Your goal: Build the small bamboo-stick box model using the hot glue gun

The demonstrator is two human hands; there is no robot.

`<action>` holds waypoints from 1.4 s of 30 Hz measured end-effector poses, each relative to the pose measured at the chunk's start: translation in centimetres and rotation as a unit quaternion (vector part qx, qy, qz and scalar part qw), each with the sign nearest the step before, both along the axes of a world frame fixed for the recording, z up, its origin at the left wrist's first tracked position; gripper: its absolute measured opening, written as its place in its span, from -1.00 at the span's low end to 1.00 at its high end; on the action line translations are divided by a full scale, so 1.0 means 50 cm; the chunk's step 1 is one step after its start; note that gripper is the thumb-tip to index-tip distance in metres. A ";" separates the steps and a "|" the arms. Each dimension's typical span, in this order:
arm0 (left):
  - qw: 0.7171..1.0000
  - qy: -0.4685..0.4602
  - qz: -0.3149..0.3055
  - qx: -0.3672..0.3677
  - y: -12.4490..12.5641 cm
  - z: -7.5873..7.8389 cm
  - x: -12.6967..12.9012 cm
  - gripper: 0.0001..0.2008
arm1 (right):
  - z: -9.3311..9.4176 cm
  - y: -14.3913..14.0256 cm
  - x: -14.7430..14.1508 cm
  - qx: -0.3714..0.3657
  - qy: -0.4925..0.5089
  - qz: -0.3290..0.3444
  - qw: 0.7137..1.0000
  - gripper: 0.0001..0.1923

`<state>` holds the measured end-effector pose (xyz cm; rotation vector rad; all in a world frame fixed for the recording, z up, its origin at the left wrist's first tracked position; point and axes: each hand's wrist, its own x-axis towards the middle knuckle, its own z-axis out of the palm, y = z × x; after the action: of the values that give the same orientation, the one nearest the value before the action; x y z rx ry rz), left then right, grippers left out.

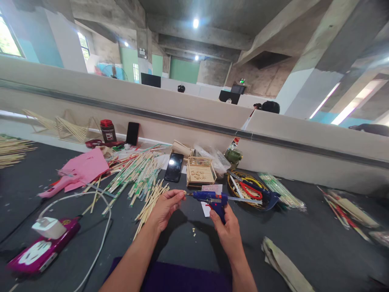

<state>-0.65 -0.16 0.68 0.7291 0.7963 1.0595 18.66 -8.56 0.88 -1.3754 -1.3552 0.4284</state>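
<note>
My right hand [226,228] grips the handle of a blue glue gun [209,198], its nozzle pointing left. My left hand [166,206] pinches a tiny wooden piece [184,193] right at the nozzle tip. Just beyond the hands stand a small wooden stick box [200,172] and a black phone [174,167]. A loose pile of bamboo sticks [140,174] lies to the left of my left hand on the dark table.
A basket [240,190] with red scissors sits right of the gun. Pink paper [85,167], a magenta power strip [42,246] with a white cable, a dark jar [107,130], stick frames [65,129] and packets of sticks [281,190] surround the work area. A low partition wall runs behind.
</note>
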 end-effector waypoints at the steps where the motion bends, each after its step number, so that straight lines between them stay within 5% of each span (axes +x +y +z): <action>1: 1.000 0.002 0.001 0.000 0.000 0.001 0.000 -0.64 | 0.000 0.000 0.000 0.001 -0.002 -0.001 1.000 -0.60; 15: 1.000 0.003 -0.003 0.009 0.001 0.001 0.001 -0.64 | -0.003 0.000 0.001 -0.018 0.022 -0.001 1.000 -0.62; 23: 1.000 0.015 -0.003 0.014 -0.001 -0.001 0.000 -0.64 | 0.009 -0.002 -0.006 -0.063 0.160 0.036 0.985 -0.66; 29: 0.997 0.066 -0.001 0.037 0.001 -0.007 0.001 -0.66 | -0.029 0.013 0.023 -0.124 0.266 -0.036 0.955 -0.54; 33: 0.994 0.094 -0.002 0.052 -0.002 -0.007 0.003 -0.67 | -0.067 0.022 0.061 -0.224 0.136 -0.116 0.958 -0.53; 37: 0.992 0.113 -0.008 0.058 -0.002 -0.009 0.004 -0.67 | -0.077 0.024 0.071 -0.329 -0.047 -0.148 0.932 -0.58; 42: 0.990 0.128 -0.012 0.058 -0.001 -0.010 0.005 -0.66 | -0.062 0.020 0.054 -0.268 -0.305 -0.250 0.879 -0.68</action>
<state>-0.39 -0.21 0.18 0.9849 0.9483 1.0082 21.37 -7.57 -2.23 -2.3967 -1.3338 -0.0062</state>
